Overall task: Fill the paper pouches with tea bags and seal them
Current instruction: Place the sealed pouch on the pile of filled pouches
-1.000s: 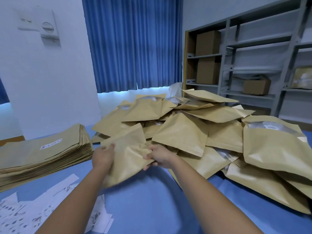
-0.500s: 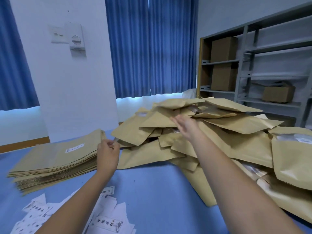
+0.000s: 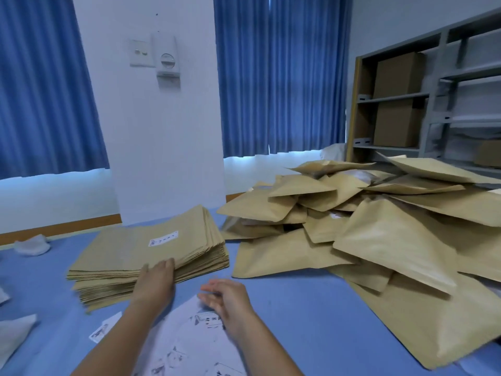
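**Left hand on the flat stack, right hand free over the printed sheets**

The person's left hand (image 3: 157,280) rests at the near edge of the stack of flat paper pouches (image 3: 130,253), fingers laid fairly straight over the top pouch and not curled round anything I can see. The right hand (image 3: 226,298) hangs just beside it, apart from the stack, fingers loosely spread and holding nothing; it is somewhat blurred. Under it lie white printed sheets (image 3: 189,346) on the blue desk (image 3: 298,321). The top pouch of the stack carries a small white label (image 3: 163,238). To the right of the stack, a loose heap of puffed pouches (image 3: 379,240) sprawls across the desk, lying over one another at all angles. Behind the heap stands a grey shelf (image 3: 433,96) with cardboard boxes (image 3: 398,74) on it.
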